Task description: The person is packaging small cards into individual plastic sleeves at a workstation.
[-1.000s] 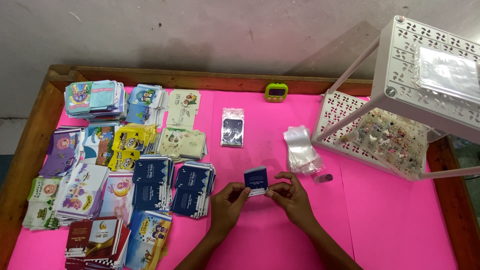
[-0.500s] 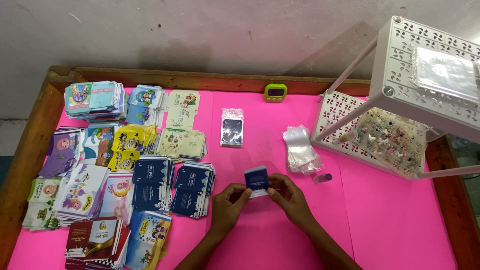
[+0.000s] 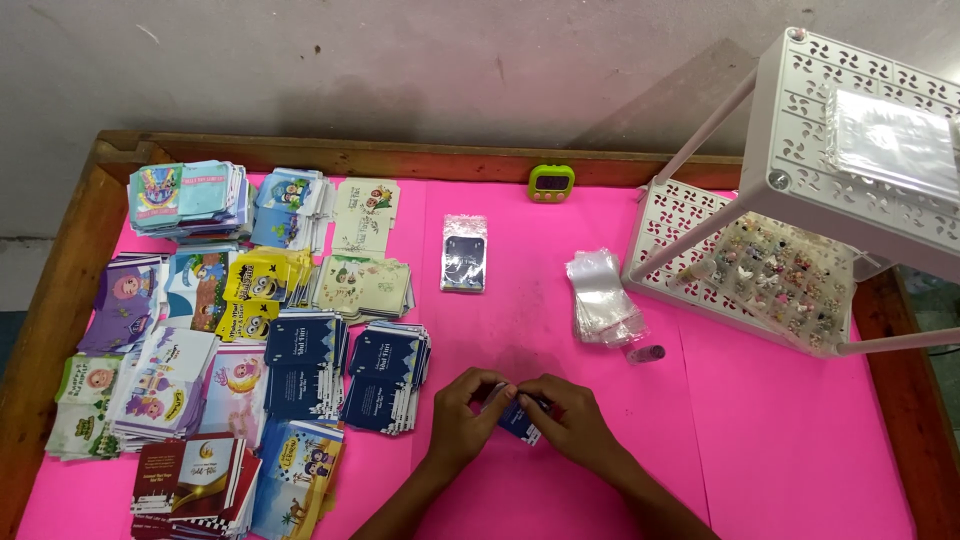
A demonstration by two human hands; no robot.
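A white perforated plastic rack (image 3: 800, 210) stands at the far right of the pink table (image 3: 780, 440). Its lower shelf holds a scatter of small, pale trinkets (image 3: 785, 280), too small to make out; its top shelf carries a flat stack of clear plastic sleeves (image 3: 890, 140). A wooden rim (image 3: 60, 290) frames the table.

The left hand (image 3: 462, 415) and right hand (image 3: 572, 420) meet near the middle of the near edge, fingers curled tight and pinched together on a small dark blue card (image 3: 520, 418), which lies low between them, mostly covered by fingertips. A second ago the card stood up in plain view above the fingers; now the hands have closed over it and only a corner shows.

Left of the hands are stacks of dark blue cards (image 3: 385, 362), and further left many glossy, colourful cartoon card piles (image 3: 215, 290). Beyond the hands lie a dark card in a clear sleeve (image 3: 464, 255), a loose pile of crinkled clear sleeves (image 3: 602, 295), and a small green timer (image 3: 551, 183) at the far edge.
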